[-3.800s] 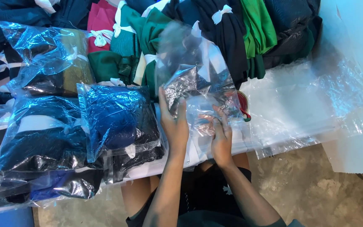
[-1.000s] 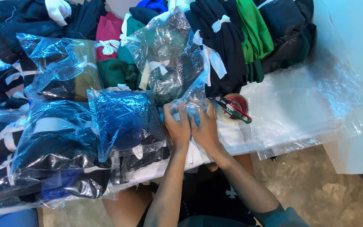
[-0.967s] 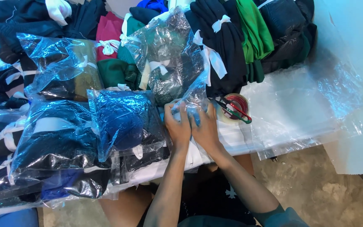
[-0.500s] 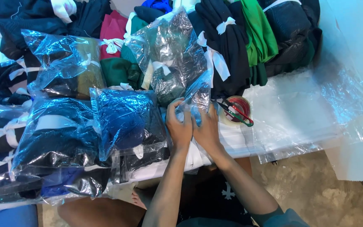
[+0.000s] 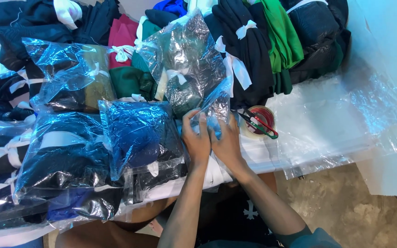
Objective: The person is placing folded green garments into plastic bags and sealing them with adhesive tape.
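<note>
Clear plastic wraps a dark folded garment tied with a white ribbon, and this bagged garment (image 5: 187, 69) stands tilted on the table's white edge (image 5: 258, 156), its open mouth turned toward the person so both hands can work it. The left hand (image 5: 197, 140) and right hand (image 5: 226, 142) sit side by side, touching, fingers pinching the bag's lower flap flat. Just beside the right hand lies a tape roll (image 5: 256, 121) with red-and-green scissors (image 5: 260, 125) across it, within easy reach. Finished blue packs (image 5: 136, 135) lie stacked to the left; spare empty bags (image 5: 331, 124) lie spread to the right.
</note>
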